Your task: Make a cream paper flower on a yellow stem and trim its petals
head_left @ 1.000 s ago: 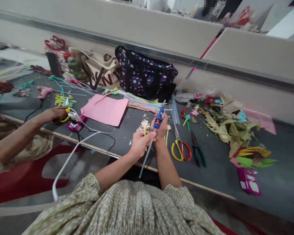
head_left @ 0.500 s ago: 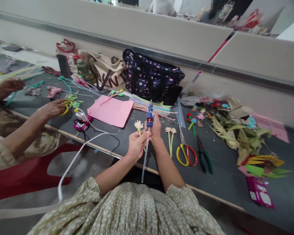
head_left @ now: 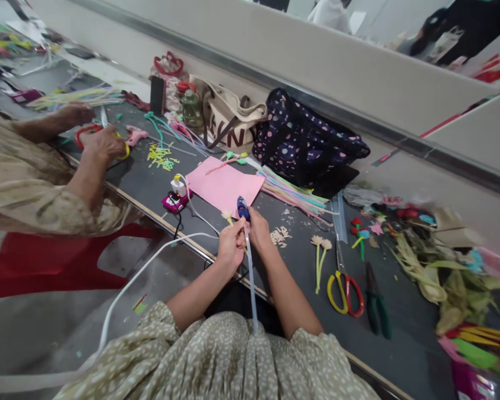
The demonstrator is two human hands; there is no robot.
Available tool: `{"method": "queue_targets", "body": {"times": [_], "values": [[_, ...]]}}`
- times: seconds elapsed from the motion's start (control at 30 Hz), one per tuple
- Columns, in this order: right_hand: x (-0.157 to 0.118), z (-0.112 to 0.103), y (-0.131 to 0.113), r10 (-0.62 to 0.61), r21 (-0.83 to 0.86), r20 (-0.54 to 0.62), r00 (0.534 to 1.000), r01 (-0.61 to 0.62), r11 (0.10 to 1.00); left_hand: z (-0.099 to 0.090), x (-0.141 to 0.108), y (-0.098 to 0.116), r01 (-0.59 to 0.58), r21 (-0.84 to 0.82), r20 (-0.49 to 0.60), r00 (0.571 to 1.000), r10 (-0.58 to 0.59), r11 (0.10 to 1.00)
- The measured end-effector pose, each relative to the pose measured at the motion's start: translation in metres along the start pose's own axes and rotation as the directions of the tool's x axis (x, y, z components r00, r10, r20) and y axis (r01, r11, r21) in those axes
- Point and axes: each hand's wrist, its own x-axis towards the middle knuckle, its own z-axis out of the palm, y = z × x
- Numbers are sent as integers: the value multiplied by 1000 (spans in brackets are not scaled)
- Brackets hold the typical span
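My right hand is wrapped round a blue glue gun, which points away from me over the near edge of the pink sheet. A long translucent glue stick runs out of the gun's back towards my lap. Just behind the gun, my left hand pinches the stick with its fingertips. A small cream flower on a thin stem is also in my left hand, its head showing beside the gun. Two similar flowers on pale green stems lie to the right, left of the scissors.
Pliers lie right of the scissors. A pink sheet, coloured pipe cleaners and a dark dotted bag are ahead. A white cable loops at left. A co-worker's hand holds scissors there. Dried husks cover the right.
The view has swung, shifting the table's things rightward and down. The glue gun now sits lower, nearer my left hand. At left, the co-worker's scissors have come away from the yellow-green clippings.
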Motion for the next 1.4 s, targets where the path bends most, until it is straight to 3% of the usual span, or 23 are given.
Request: {"method": "queue_targets", "body": {"times": [0.27,0.63,0.93,1.03,1.17,1.23,1.4], "values": [[4,9,-9,16,-28,34,999,-15,1000,-12,9,6,27,-63,-36,999,-29,998],[1,17,-3,25,38,11,1000,-25,999,-17,13,6,50,-40,-58,997,-53,998],[-1,8,8,21,162,-97,995,-5,987,-11,-5,6,60,67,186,980,-71,996],[3,6,12,29,172,-94,995,-13,985,-18,-11,3,15,85,145,989,-28,996],[11,7,11,0,178,-44,999,7,984,-29,-8,-1,-154,32,-2,988,154,988],[14,8,10,-16,176,-10,1000,17,984,-33,1,-1,-223,33,-26,974,224,974],[13,11,9,-4,160,31,1000,-1,987,-43,35,6,-253,71,-100,961,259,965]]}}
